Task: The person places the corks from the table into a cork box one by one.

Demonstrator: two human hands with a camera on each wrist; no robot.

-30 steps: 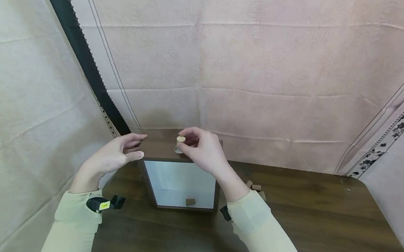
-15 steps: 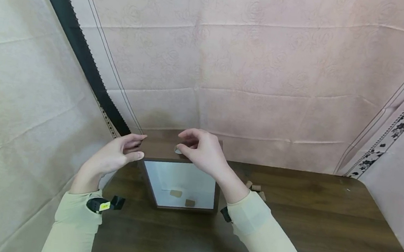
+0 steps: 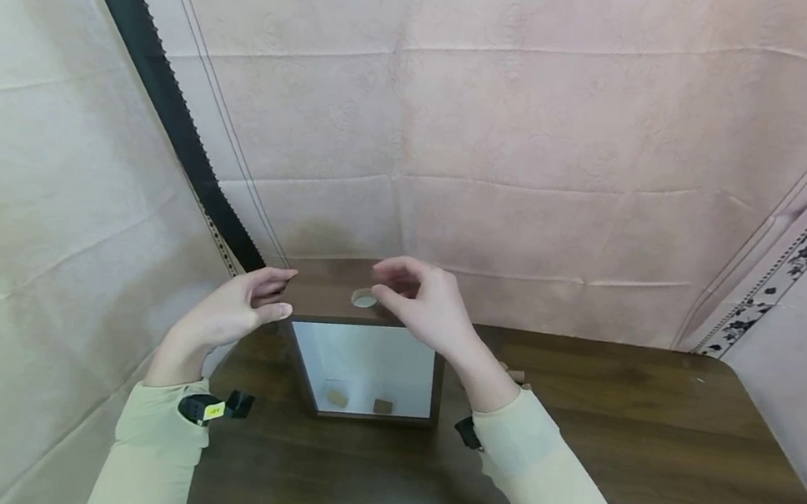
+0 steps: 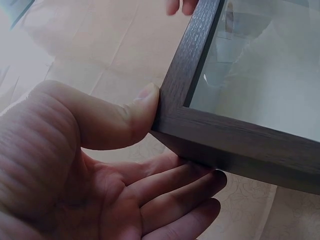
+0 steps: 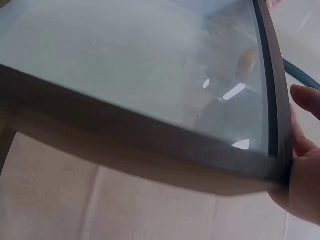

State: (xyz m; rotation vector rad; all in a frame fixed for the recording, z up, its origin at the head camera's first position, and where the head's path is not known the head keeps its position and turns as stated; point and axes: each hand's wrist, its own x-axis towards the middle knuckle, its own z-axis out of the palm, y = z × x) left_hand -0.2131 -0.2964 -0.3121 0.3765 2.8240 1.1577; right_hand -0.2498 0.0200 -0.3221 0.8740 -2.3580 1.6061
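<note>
A brown box frame with a clear front pane stands upright on the table. Its top has a round hole. Behind the pane, two tan corks lie near the bottom, apart from each other. My left hand holds the box's upper left corner; in the left wrist view the thumb presses the frame edge and the fingers lie along the side. My right hand is over the right part of the top, just beside the hole, fingers loosely bent and holding nothing.
Several loose corks lie on the dark wooden table right of the box, partly hidden by my right forearm. Pale cloth hangs behind the table and at both sides.
A second ago my right hand pinched a cork over the hole. It let go, and the cork dropped inside to the bottom left. The right hand then shifted right, uncovering the hole.
</note>
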